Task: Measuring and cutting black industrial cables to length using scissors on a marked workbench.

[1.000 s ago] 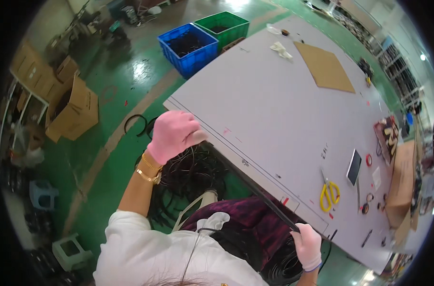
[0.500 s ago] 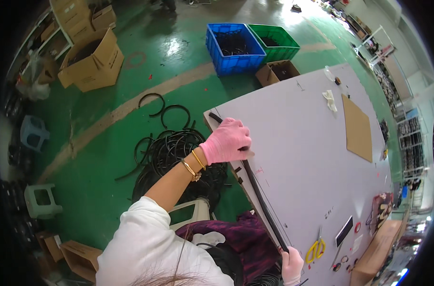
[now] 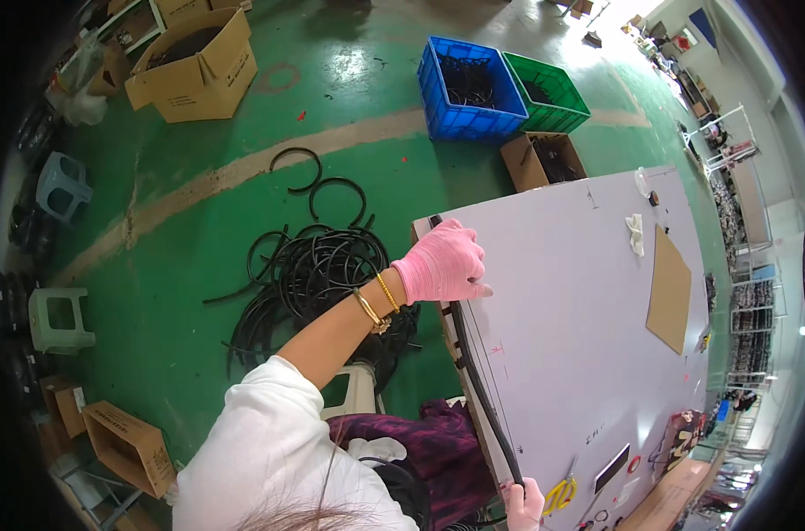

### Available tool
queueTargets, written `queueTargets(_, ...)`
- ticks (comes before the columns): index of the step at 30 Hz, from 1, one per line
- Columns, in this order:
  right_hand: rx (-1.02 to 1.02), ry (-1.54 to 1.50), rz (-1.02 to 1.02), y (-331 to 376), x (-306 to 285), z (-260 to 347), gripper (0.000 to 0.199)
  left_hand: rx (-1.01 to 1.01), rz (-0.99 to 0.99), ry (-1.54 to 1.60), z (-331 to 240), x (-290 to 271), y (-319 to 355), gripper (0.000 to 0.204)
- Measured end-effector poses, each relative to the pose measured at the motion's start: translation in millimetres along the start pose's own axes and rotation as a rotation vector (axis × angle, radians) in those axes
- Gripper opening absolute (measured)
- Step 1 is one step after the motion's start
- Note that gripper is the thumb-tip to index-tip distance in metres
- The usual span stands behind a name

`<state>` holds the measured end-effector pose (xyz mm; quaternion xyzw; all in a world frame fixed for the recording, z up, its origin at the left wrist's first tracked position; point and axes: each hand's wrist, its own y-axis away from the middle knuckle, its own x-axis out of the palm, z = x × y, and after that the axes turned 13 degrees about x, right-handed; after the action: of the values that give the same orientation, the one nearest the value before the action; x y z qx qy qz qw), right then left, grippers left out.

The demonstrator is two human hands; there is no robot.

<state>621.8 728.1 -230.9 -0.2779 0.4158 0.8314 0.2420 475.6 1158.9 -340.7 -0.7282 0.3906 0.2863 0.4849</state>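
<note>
A long black rubber tube (image 3: 480, 380) lies along the left edge of the white-topped table (image 3: 571, 310), slightly bowed. My left hand (image 3: 445, 262), in a pink glove, is closed over its far part, with the tube's end sticking out beyond the knuckles near the table corner. My right hand (image 3: 524, 503), also in a pink glove, grips the near part at the bottom of the view. Some of its fingers are cut off by the lower edge. Thin lines are drawn on the tabletop beside the tube. Yellow-handled scissors (image 3: 561, 494) lie just right of my right hand.
A heap of black tubes (image 3: 327, 279) lies on the green floor left of the table, by a pale stool (image 3: 358, 389). Beyond the table stand a blue crate (image 3: 473, 119), a green crate (image 3: 562, 111) and an open carton (image 3: 526, 164). Brown cardboard (image 3: 668, 292) and a phone (image 3: 611, 467) lie on the table.
The whole view has shifted, so the table sits lower and further right. My left hand is closer to the far corner, with less tube showing beyond it. The tube's middle now bows more.
</note>
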Motion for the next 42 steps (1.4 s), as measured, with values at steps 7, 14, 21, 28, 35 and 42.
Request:
queueTargets(7, 0.093, -0.074, -0.010, -8, 0, -5, 0.005, -0.014, -0.158, -0.035, -1, 6, 0, 0.033)
queueTargets(14, 0.031, -0.079, 0.000, -11, 2, -7, 0.012, 0.003, -0.202, -0.061, 2, 9, 3, 0.030)
queueTargets(21, 0.009, -0.121, -0.012, -12, 4, -14, 0.018, 0.012, -0.209, -0.038, 2, 10, 4, 0.030)
queueTargets(28, 0.070, -0.135, 0.000, -13, 2, 0, 0.016, 0.014, -0.157, -0.033, 4, 3, 3, 0.030)
queueTargets(35, -0.044, -0.072, -0.034, -12, 3, 1, 0.017, 0.022, -0.209, -0.025, 6, 4, 5, 0.032)
queueTargets(42, 0.238, -0.279, -0.062, -8, 7, -42, 0.014, -0.002, -0.076, -0.034, -5, -5, 1, 0.023)
